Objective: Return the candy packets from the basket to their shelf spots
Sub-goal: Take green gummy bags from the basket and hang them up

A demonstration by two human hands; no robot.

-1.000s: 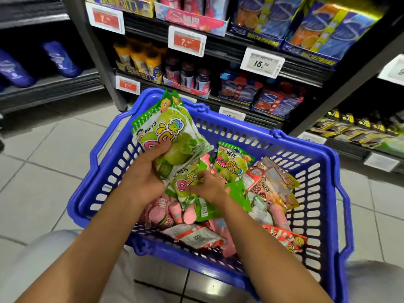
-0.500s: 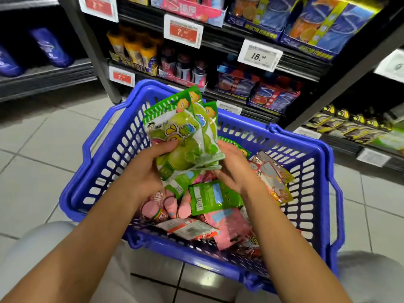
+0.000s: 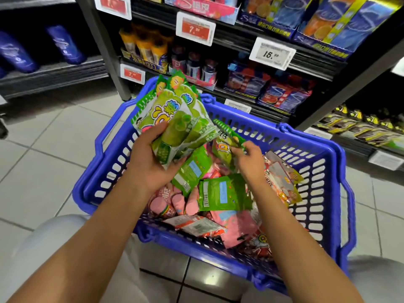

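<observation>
Over a blue basket [image 3: 328,171] of half-buried candy packets, the left hand [image 3: 150,162] grips a fanned stack of green packets [image 3: 175,123], its fingers hidden beneath, while the right hand [image 3: 249,158] pinches another green packet [image 3: 225,147], its print blurred.

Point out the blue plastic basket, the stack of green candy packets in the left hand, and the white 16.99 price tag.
Blue plastic basket [image 3: 334,184]: head view, right side wall.
Stack of green candy packets [image 3: 175,125]: head view, front packet's face.
White 16.99 price tag [image 3: 272,54]: head view, printed digits.
</observation>
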